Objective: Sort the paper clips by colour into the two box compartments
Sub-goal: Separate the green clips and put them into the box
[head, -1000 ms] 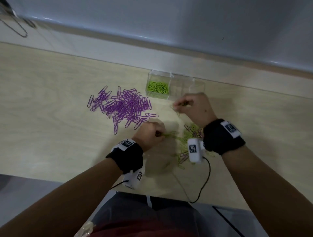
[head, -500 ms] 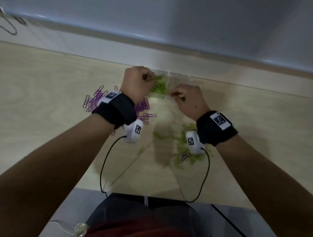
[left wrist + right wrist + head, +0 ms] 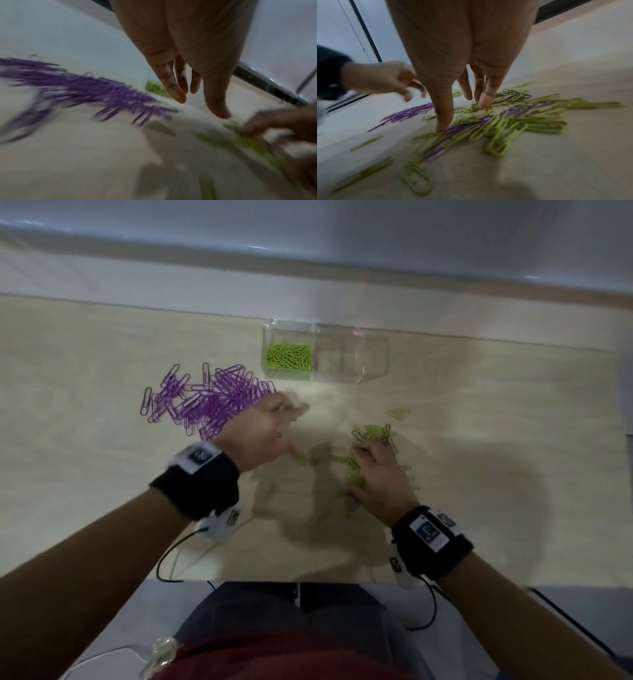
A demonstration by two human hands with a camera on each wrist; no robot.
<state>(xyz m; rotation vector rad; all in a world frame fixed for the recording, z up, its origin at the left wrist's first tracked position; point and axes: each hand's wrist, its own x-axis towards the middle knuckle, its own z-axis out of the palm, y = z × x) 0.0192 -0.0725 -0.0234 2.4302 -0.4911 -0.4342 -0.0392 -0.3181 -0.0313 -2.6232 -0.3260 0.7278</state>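
A clear two-compartment box (image 3: 291, 325) stands at the table's far middle. Its left compartment holds green clips (image 3: 289, 361); the right compartment (image 3: 375, 361) looks empty. A pile of purple clips (image 3: 212, 398) lies left of the box, also blurred in the left wrist view (image 3: 96, 90). A mixed pile of green and a few purple clips (image 3: 375, 434) lies right of centre. My left hand (image 3: 267, 426) hovers blurred beside the purple pile, fingers (image 3: 217, 105) straight and empty. My right hand (image 3: 376, 474) presses straight fingertips (image 3: 483, 104) onto the mixed pile (image 3: 513, 121).
Stray green clips (image 3: 399, 413) lie just beyond the mixed pile and others (image 3: 368, 142) to its left. Black cables (image 3: 164, 556) trail from both wrist cameras over the table's front edge (image 3: 325, 579). A pale ledge and wall run behind the box.
My left hand came back from over the box's green compartment to beside the purple pile, now empty. My right hand dropped from near the box onto the mixed pile.
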